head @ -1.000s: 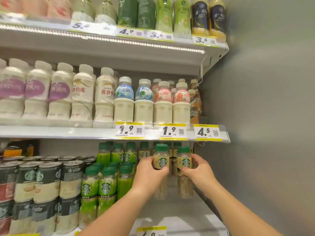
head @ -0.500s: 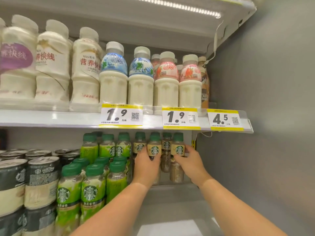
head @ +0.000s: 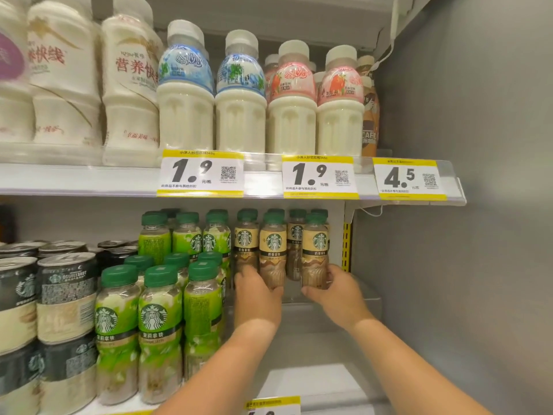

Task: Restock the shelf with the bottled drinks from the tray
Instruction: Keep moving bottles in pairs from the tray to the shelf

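Observation:
Two tan-labelled coffee bottles with green caps stand upright deep on the lower shelf. My left hand grips the base of the left coffee bottle. My right hand grips the base of the right coffee bottle. More tan-labelled bottles stand right behind and beside them. The tray is out of view.
Green-labelled bottles fill the shelf to the left, with stacked dark cans beyond them. The upper shelf carries white milk bottles and price tags close above the caps. A grey side wall bounds the right.
Both hands have pushed the two tan-labelled bottles further back into the shelf, up against the rear rows. My head has moved closer and lower.

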Tool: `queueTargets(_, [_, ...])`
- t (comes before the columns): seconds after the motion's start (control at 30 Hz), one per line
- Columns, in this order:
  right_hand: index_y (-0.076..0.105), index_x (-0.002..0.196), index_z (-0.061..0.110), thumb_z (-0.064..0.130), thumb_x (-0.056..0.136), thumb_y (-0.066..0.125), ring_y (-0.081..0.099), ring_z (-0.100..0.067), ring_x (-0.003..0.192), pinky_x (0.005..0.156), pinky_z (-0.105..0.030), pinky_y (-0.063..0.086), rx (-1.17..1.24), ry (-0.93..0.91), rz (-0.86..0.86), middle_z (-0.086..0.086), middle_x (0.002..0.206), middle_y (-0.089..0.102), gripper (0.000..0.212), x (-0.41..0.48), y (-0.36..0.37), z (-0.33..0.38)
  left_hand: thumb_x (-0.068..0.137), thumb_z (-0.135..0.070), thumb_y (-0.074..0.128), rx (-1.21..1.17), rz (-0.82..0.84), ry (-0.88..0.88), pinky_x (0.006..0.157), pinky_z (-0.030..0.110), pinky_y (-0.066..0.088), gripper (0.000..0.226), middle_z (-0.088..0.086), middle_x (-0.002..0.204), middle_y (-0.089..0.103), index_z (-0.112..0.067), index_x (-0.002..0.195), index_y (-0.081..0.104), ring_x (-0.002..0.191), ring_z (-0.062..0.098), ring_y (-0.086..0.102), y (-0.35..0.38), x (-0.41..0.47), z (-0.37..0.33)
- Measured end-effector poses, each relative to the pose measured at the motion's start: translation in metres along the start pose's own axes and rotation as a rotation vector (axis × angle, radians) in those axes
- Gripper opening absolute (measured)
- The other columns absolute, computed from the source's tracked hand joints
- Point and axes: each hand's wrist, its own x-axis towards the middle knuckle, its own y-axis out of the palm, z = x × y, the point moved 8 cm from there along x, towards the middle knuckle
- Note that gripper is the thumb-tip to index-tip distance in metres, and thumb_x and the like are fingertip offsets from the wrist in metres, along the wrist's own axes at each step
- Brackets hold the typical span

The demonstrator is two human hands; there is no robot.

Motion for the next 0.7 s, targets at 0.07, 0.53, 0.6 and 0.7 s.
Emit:
queueTargets(0.07, [0.051,0.092,0.039,0.023,0.067,0.09,0.065,0.003,0.078,0.065,-0.012,0.05,-0.007,0.003,-0.005,0.019,0.088,0.066,0.049,0.004,0.003,-0.002,0.084,-0.018,0.076,0.067,0.012,0.02,0.094,0.042,0.048,0.048,0.013,0.12,0.053,-0.005,0.121,0.05,0.112,0.032,0.056,0.002,0.004,0.001])
queueTargets(0.53, [0.058,0.098,0.032,0.051,0.062,0.087,0.065,-0.007,0.082,0.075,-0.04,0.057,-0.183,0.033,-0.067,0.016,0.09,0.068,0.05,0.025,0.029,-0.008,0.089,-0.032,0.07,0.425,-0.026,0.197,0.068,0.034,0.046,0.031,0.011,0.102,0.067,-0.008,0.103,0.056,0.098,0.033,0.065,0.019,0.03,-0.01])
queueTargets(0.6, [0.06,0.104,0.031,0.055,0.062,0.085,0.066,-0.01,0.084,0.075,-0.041,0.057,-0.219,0.033,-0.064,0.015,0.094,0.069,0.054,0.026,0.03,-0.006,0.089,-0.033,0.07,0.477,-0.026,0.219,0.066,0.033,0.044,0.032,0.011,0.102,0.068,-0.008,0.103,0.056,0.098,0.033,0.066,0.021,0.034,-0.011])
queueTargets(0.7, [0.059,0.114,0.029,0.059,0.064,0.082,0.065,-0.014,0.09,0.076,-0.04,0.056,-0.287,0.021,-0.069,0.012,0.099,0.069,0.062,0.024,0.031,-0.004,0.089,-0.033,0.069,0.521,-0.021,0.248,0.064,0.033,0.042,0.031,0.011,0.103,0.068,-0.008,0.103,0.058,0.097,0.033,0.067,0.022,0.035,-0.013])
